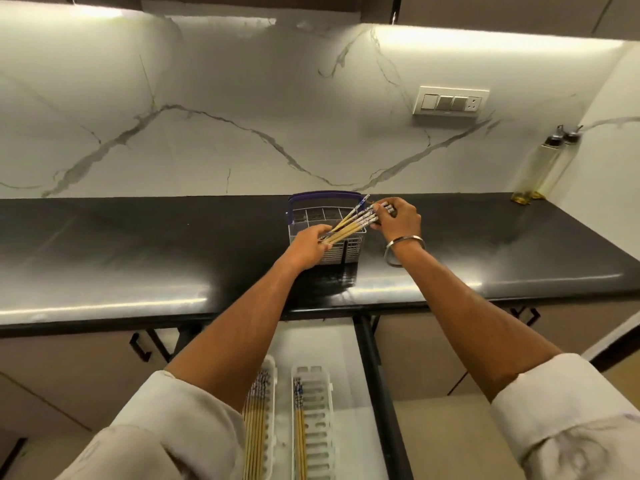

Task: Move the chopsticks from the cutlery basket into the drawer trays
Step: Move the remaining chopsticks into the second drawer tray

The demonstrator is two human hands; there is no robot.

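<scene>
Both my hands hold one bundle of chopsticks (349,223) over the basket (325,237): left grip (310,245) curled round its plain ends, right grip (398,220) pinching the patterned ends; trays (313,424) lie below, nearer me.

two hands (308,245), one basket (325,230), two trays (313,424), two bottles (535,164).

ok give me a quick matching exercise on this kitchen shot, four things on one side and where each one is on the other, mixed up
Things:
1. bundle of chopsticks
2. cutlery basket
3. oil bottles
4. white trays

Places:
A. far right corner of the counter, against the wall
B. in the open drawer below the counter
C. held between the left hand and the right hand
D. middle of the black counter, behind the hands

Pairs: 1-C, 2-D, 3-A, 4-B
</scene>
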